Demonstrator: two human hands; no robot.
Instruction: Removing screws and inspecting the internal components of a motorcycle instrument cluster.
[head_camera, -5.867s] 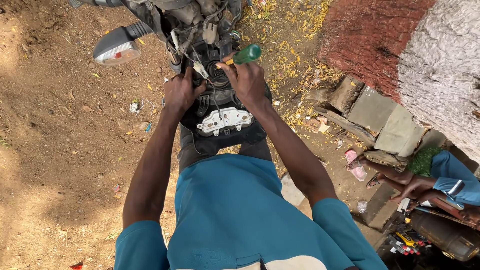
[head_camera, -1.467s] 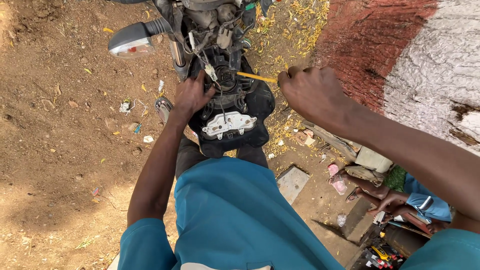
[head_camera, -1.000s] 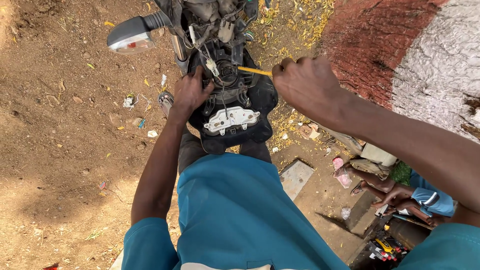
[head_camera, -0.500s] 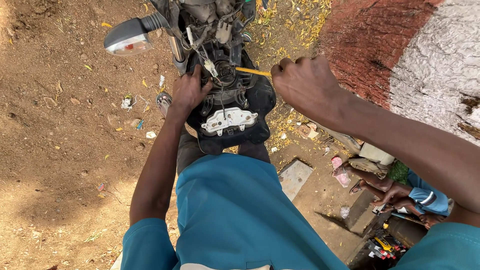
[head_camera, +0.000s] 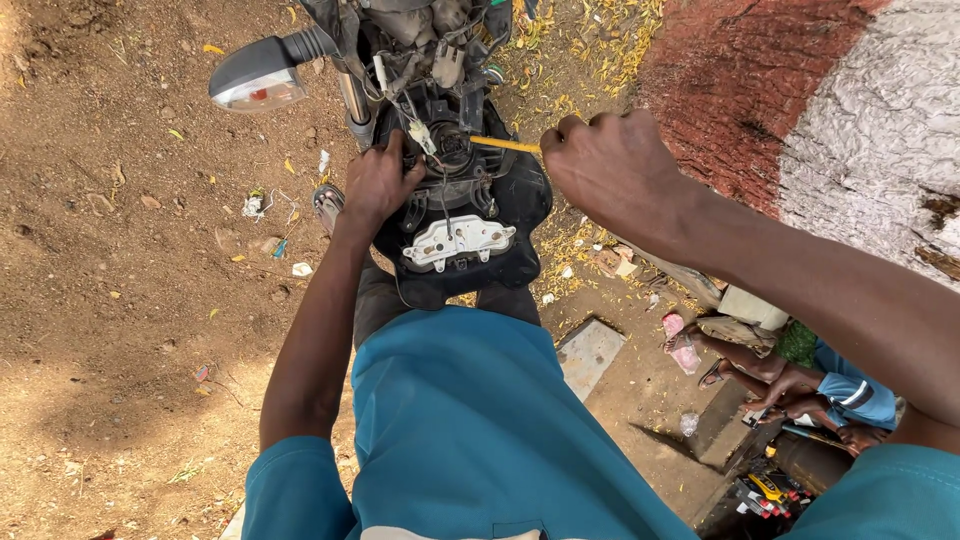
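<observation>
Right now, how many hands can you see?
3. The left hand rests on the motorbike's dashboard, the right hand grips a yellow screwdriver, and another person's hand shows lower right. More may be hidden.

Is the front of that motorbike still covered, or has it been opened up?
Opened up. The motorbike front shows bare wires and plugs with no cover over them, and the back of the dashboard is exposed.

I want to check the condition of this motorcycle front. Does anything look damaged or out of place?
Yes. The front of the motorcycle is stripped: wires and a white connector hang bare, and the instrument panel shows its back with a white bracket. The left hand steadies it; the right hand holds a yellow-shafted tool pointed into it.
</observation>
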